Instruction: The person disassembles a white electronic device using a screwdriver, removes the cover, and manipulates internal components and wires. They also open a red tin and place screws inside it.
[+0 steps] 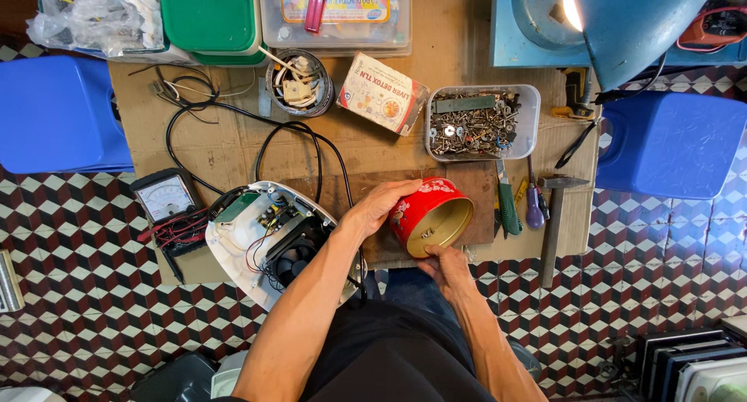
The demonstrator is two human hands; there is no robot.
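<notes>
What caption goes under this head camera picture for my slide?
Left hand tilts a red round tin while the right hand reaches its rim, beside an opened white appliance.

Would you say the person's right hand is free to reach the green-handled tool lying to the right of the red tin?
Probably not straight away: the right hand is at the rim of the red tin, which the left hand steadies. The path itself looks open, as the green-handled tool lies uncovered on the cardboard just beyond the tin.
</notes>
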